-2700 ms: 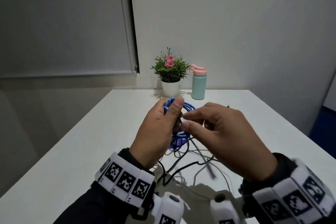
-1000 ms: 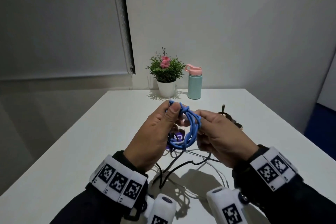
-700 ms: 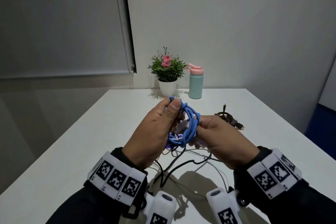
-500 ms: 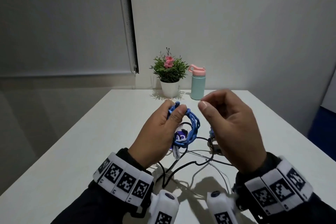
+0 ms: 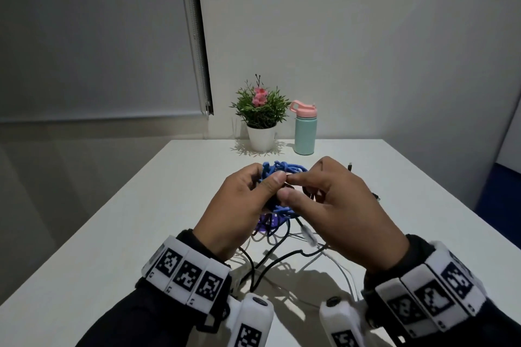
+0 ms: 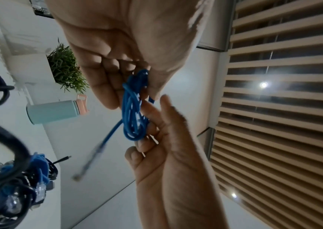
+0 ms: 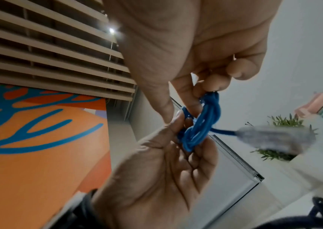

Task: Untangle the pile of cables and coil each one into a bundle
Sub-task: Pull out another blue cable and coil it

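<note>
— Holding what, up there above the table (image 5: pixel 118 234)?
— A coiled blue cable (image 5: pixel 282 170). The left hand (image 5: pixel 239 211) pinches one side of the coil, the right hand (image 5: pixel 338 211) has fingers curled through the other.
— And the rest?
— Loose cables (image 5: pixel 279 258) lie on the table under both hands, nearer us than the plant (image 5: pixel 260 110).

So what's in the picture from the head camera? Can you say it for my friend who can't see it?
Two hands hold a coiled blue cable above a white table: the left hand grips the coil and the right hand pinches at it. Loose black and white cables lie tangled underneath, and a potted plant and a mint bottle stand at the far edge.
</note>
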A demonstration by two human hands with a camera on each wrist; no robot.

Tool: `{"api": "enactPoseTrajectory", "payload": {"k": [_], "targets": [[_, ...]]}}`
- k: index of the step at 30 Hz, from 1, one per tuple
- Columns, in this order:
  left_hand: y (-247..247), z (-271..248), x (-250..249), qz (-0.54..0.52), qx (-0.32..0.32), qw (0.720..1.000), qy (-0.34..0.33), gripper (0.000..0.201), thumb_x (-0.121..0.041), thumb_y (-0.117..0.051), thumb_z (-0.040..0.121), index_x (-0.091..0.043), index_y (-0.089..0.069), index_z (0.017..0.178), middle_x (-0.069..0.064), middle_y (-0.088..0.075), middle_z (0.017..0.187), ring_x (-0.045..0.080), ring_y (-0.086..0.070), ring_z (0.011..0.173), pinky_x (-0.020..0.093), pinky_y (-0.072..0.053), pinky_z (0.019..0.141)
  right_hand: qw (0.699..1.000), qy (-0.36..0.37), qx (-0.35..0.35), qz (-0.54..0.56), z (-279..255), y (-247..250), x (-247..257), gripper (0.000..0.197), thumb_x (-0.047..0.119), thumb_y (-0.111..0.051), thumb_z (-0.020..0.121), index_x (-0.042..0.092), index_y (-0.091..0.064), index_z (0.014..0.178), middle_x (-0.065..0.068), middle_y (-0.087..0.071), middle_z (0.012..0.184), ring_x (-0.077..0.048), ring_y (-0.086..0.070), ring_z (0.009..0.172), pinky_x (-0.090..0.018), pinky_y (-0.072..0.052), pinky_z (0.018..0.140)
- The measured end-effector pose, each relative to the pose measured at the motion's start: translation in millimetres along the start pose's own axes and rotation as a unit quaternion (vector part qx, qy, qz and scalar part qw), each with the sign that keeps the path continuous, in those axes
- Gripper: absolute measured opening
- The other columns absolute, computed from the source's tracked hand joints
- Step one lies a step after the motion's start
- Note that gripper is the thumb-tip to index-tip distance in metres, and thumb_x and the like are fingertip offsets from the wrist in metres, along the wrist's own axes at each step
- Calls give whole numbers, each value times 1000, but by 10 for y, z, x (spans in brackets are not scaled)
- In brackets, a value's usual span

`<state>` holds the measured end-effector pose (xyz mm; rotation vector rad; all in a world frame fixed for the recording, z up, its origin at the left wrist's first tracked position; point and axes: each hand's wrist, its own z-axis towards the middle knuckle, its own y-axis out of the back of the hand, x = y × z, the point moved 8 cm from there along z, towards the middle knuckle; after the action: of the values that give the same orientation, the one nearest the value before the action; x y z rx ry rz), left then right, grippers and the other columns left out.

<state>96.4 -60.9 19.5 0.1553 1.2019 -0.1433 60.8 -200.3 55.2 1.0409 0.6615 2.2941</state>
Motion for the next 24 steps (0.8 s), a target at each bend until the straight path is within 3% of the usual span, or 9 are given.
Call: {"api": "enactPoseTrajectory", "payload": {"k": [6, 9, 10, 12, 14, 17, 19, 21, 24], "targets": [[-69, -15, 26, -57, 45, 997, 20, 36, -27, -66, 89, -4, -65, 116, 17, -75, 104, 29, -73, 100, 39, -59, 89, 997, 23, -46, -60, 29, 83, -14, 9, 27, -70, 88, 25, -77, 92, 10, -46, 80, -3, -50, 75, -9, -33, 61], [-60, -13, -57, -13, 32, 999, -13, 30, -34, -63, 91, -14, -68, 112, 6, -76, 100, 26, -75, 93, 38, -61, 80, 992, -47, -63, 101, 22, 56, -150, 9, 28, -70, 87, 24, -76, 82, 10, -54, 76, -4, -54, 67, -10, -38, 58], [-37, -15, -102, 17, 16, 999, -38, 24, -35, -62, 92, -18, -68, 108, 1, -74, 91, 22, -74, 84, 34, -61, 72, 972, -94, -50, 212, 10, -10, -215, 13, 27, -70, 88, 19, -74, 79, 13, -57, 71, -2, -53, 59, -11, -37, 53], [19, -24, -189, 91, -16, 991, -92, 12, -32, -60, 97, -23, -68, 100, -10, -64, 75, 9, -65, 65, 22, -55, 60, 897, -184, 12, 402, -32, -220, -265, 18, 23, -66, 91, 14, -69, 76, 10, -55, 66, -1, -45, 52, -17, -35, 56], [47, -36, -215, 148, -35, 981, -122, 8, -29, -59, 99, -27, -67, 97, -15, -59, 70, 2, -56, 59, 15, -49, 56, 860, -227, 73, 452, -62, -336, -271, 22, 26, -62, 93, 19, -65, 72, 5, -47, 67, -9, -39, 59, -27, -30, 63], [37, -68, -240, 209, -43, 967, -142, 7, -32, -59, 100, -30, -65, 98, -11, -62, 74, 5, -59, 64, 20, -50, 56, 899, -213, 128, 361, -63, -313, -273, 25, 31, -61, 94, 22, -62, 70, 5, -57, 70, -13, -48, 71, -32, -34, 73], [51, -90, -293, 300, -65, 935, -179, 8, -34, -58, 100, -28, -63, 98, -7, -61, 74, 10, -59, 68, 27, -50, 60, 918, -190, 135, 321, -48, -264, -268, 21, 31, -59, 95, 18, -64, 80, 1, -69, 82, -11, -57, 79, -26, -39, 75], [95, -84, -305, 326, -81, 922, -191, 9, -35, -58, 100, -28, -62, 97, -10, -58, 70, 9, -55, 66, 26, -47, 60, 933, -157, 119, 302, -19, -203, -245, 23, 28, -57, 97, 13, -67, 83, 2, -70, 79, -8, -57, 71, -15, -41, 66], [162, -63, -288, 301, -94, 932, -179, 6, -40, -57, 99, -37, -62, 99, -22, -57, 70, 3, -53, 63, 16, -43, 56, 959, -114, 81, 246, 30, -99, -237, 24, 33, -56, 97, 18, -71, 85, 17, -59, 62, 1, -49, 57, -9, -35, 56]]}}
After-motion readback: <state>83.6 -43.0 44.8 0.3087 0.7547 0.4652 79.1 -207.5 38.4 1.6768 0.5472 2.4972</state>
